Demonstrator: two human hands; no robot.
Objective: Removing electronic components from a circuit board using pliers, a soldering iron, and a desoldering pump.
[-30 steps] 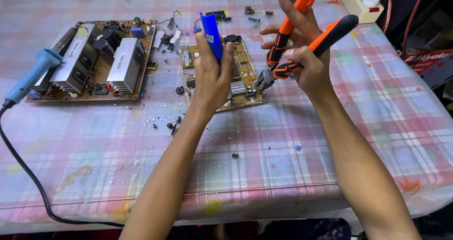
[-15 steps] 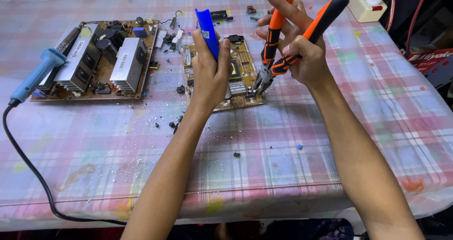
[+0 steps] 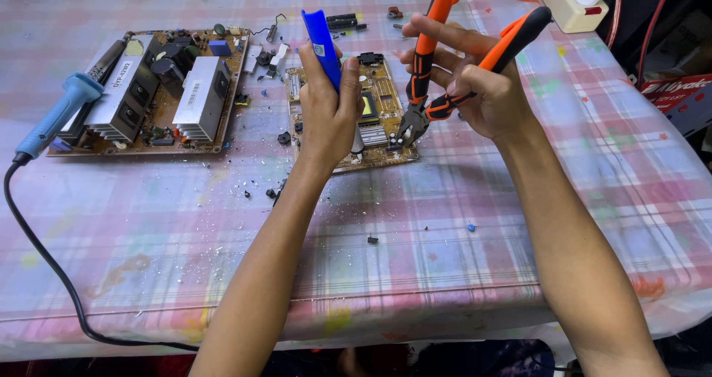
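My left hand (image 3: 328, 108) grips a blue-handled tool (image 3: 321, 36), its tip pressed down on a small brown circuit board (image 3: 377, 99) lying on the table. My right hand (image 3: 486, 91) holds orange-and-black pliers (image 3: 445, 58) with the handles spread. Their jaws (image 3: 410, 129) touch the board's near right part, close to a finned metal heat sink. The tip of the blue tool is hidden behind my left hand.
A larger circuit board (image 3: 159, 88) with heat sinks and capacitors lies to the left. A blue soldering iron (image 3: 63, 110) rests on its left edge, its black cord (image 3: 44, 258) trailing off the pink plaid tablecloth (image 3: 445, 221). Loose component bits are scattered about. A power strip (image 3: 575, 2) sits far right.
The pliers have tilted more upright and their jaws have come down onto the small board. My left hand has stayed on the blue tool.
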